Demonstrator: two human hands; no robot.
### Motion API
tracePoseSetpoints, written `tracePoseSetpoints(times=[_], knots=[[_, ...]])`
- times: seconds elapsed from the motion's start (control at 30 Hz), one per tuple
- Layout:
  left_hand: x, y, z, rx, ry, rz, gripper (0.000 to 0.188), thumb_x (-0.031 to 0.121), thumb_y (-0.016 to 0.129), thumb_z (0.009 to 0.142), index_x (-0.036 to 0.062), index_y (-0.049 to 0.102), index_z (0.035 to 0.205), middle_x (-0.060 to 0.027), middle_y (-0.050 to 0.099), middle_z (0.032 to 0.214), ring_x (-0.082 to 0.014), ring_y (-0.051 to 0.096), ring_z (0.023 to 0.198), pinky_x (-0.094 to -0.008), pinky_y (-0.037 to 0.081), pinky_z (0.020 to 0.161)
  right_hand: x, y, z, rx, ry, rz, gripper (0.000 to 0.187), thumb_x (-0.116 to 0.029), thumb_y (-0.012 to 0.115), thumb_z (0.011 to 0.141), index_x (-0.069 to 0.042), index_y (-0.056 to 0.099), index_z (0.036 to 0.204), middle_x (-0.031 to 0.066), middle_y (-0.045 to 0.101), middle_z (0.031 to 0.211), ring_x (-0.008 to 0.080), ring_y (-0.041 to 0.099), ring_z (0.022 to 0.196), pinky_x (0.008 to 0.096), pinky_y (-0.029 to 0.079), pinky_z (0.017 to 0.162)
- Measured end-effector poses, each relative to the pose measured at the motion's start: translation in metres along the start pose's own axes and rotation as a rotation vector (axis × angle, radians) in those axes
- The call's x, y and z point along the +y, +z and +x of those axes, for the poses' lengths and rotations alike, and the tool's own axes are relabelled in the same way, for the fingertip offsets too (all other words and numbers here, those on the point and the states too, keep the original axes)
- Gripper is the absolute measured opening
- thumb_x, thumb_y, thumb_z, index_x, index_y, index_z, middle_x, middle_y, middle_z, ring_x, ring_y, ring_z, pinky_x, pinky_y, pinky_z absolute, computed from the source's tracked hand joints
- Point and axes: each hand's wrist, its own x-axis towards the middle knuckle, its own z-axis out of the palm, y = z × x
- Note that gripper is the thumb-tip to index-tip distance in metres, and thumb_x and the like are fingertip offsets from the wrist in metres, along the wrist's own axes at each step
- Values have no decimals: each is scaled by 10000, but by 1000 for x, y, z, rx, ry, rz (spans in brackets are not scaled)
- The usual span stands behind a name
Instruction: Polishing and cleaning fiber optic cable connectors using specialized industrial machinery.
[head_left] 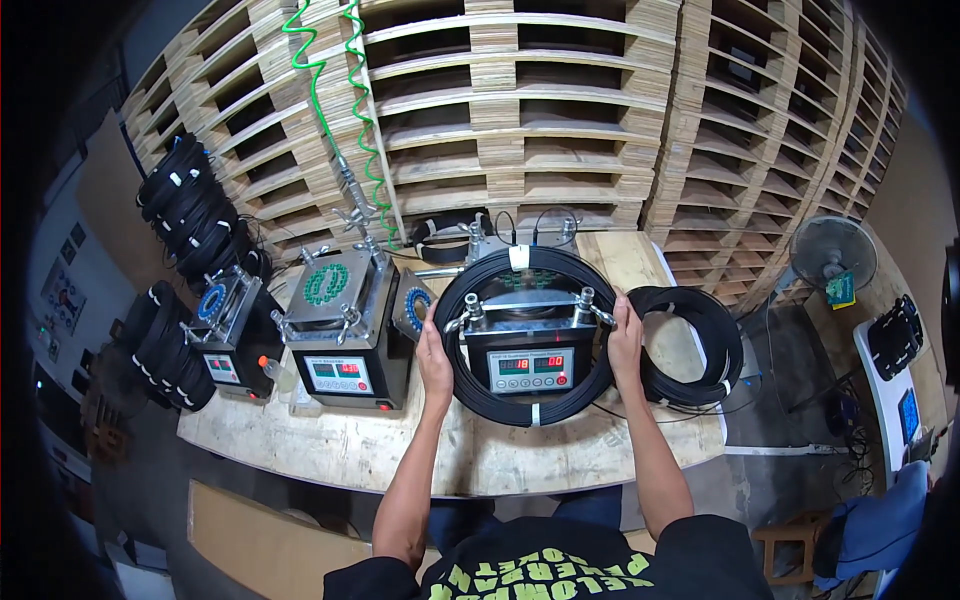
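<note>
A coil of black cable (pixel 500 408), bound with white ties at top and bottom, is held upright between my two hands. My left hand (pixel 434 362) closes on its left side and my right hand (pixel 626 342) on its right side. Through the ring shows a polishing machine (pixel 475 373) with a metal clamping frame (pixel 530 310) and red lit digits on its front panel. Another black cable coil (pixel 712 352) lies on the wooden table to the right of my right hand. Beside my left hand, a round disc with blue fittings (pixel 415 308) leans near the machines.
Two similar machines stand left, one topped with green fittings (pixel 326 285), one with blue. A bottle with an orange cap (pixel 283 376) sits between them. Cable coils (pixel 190 215) pile up far left. Pallets (pixel 570 145) rise behind; green spiral hoses (pixel 318 85) hang down. A fan (pixel 832 255) stands right.
</note>
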Motion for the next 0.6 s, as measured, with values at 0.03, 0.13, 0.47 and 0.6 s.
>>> tracePoseSetpoints(times=[0.03,0.13,0.47,0.6], knots=[[1,1,-3,13,3,15,609,426,266,1086,-42,446,1431,-163,526,1402,-232,478,1301,-318,301,1125,-3,-1,-1,15,-15,8,500,-343,367,1064,51,589,1278,223,656,1210,303,607,1145,337,417,1009],[-1,4,-5,20,2,13,606,425,270,1086,-41,455,1424,-159,550,1377,-226,501,1274,-316,326,1106,-4,-4,2,-11,-19,15,498,-338,367,1065,57,589,1272,224,671,1172,284,624,1089,335,434,976],[-3,11,-18,151,33,78,490,326,472,1050,-28,517,1386,-170,592,1341,-228,537,1235,-320,362,1070,-4,-6,19,-79,-35,104,471,-322,415,1058,64,604,1250,191,693,1136,218,632,1051,315,448,952],[-11,9,-18,148,19,85,536,362,441,1061,-52,485,1399,-132,594,1319,-184,551,1165,-289,379,1032,8,-5,24,-101,-75,117,480,-328,422,1054,68,596,1262,195,682,1167,226,618,1086,319,434,980]])
